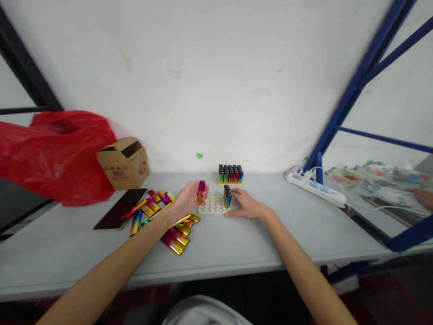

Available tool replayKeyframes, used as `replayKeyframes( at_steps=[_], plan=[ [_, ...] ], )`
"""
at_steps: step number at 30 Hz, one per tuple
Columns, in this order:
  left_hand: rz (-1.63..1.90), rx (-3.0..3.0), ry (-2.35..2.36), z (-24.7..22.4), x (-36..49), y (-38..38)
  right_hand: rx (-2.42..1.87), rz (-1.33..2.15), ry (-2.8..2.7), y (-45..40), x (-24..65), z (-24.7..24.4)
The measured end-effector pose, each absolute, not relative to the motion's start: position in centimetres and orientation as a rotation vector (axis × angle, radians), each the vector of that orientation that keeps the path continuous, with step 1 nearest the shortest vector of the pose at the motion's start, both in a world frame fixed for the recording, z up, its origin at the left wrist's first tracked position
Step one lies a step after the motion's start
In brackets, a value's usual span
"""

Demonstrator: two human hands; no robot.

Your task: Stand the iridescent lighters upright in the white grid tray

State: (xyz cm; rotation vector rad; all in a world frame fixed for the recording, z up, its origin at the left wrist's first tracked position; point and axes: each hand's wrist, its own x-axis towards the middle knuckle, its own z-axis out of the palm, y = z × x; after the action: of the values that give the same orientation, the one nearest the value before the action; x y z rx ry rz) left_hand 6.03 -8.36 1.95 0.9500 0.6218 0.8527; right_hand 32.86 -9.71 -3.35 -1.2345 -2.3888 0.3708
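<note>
My left hand [189,197] is closed around a purple and orange lighter [201,187], held upright above the left side of a white tray [211,206] with rows of round holes. Several lighters with black tops [228,200] stand in a column along the tray's right edge. Beside that column rests my right hand [246,205], its thumb and fingers apart; the fingers lie against the lighters and the thumb is by the tray's near right corner. Loose shiny lighters [176,239] in gold, pink and rainbow colours lie in a pile left of the tray, partly hidden by my left forearm.
A block of upright lighters [230,175] stands by the wall. On the left are a dark flat board [122,210], a cardboard box [124,164] and a red plastic bag [67,158]. A white power strip [316,187] lies right, before a blue frame [352,90]; another person's hand [422,197] shows beyond.
</note>
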Motion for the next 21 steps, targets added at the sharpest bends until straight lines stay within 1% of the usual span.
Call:
replayKeyframes(
  at_steps=[8, 21],
  plan=[
    [0.862, 1.096, 0.657, 2.1, 6.7, -9.1, -1.223, 0.37, -2.385, -9.6, 32.9, -3.5],
    [0.761, 0.957, 0.608, 2.4, 6.6, -9.4, -1.227, 0.371, -2.384, -9.6, 32.9, -3.5]
  ],
)
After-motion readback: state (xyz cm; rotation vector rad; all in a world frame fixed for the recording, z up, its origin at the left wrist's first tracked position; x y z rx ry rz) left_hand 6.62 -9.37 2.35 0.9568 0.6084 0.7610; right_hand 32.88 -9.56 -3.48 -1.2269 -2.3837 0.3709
